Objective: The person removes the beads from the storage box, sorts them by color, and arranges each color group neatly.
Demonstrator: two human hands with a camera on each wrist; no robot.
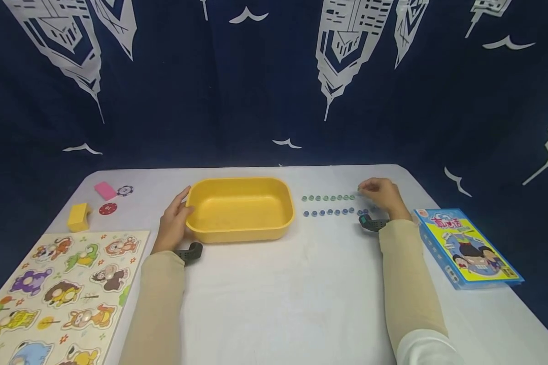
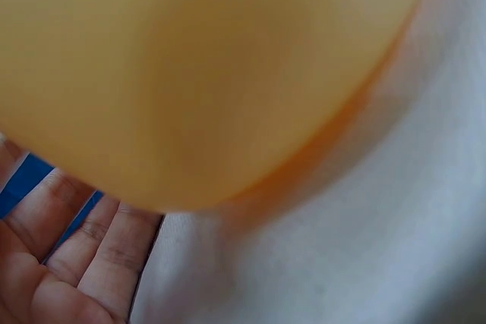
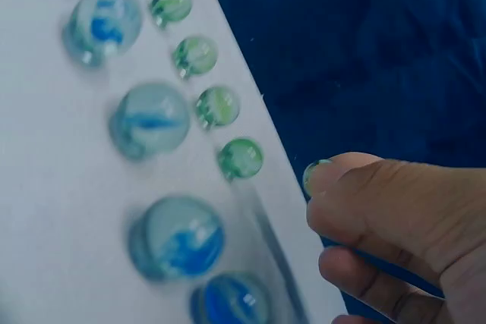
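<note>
A yellow plastic basin (image 1: 239, 235) stands on the white table, and my left hand (image 1: 172, 223) holds it by its left side, thumb over the rim. In the left wrist view the basin wall (image 2: 228, 96) fills most of the picture, with the fingers (image 2: 114, 256) beside it. Over the right end of a row of green marbles (image 1: 332, 198), my right hand (image 1: 381, 195) pinches one green marble (image 3: 310, 178) between thumb and forefinger. Nearer to me runs a row of blue marbles (image 1: 330, 212), its right end partly hidden by the right wrist.
A boxed game (image 1: 479, 253) lies right of the right forearm. At left are an animal puzzle board (image 1: 91, 294), a yellow block (image 1: 78, 218), a pink card-like piece (image 1: 105, 190), a red chip (image 1: 107, 209) and a black-and-white chip (image 1: 125, 190). A dark blue curtain (image 1: 255, 101) hangs behind the table.
</note>
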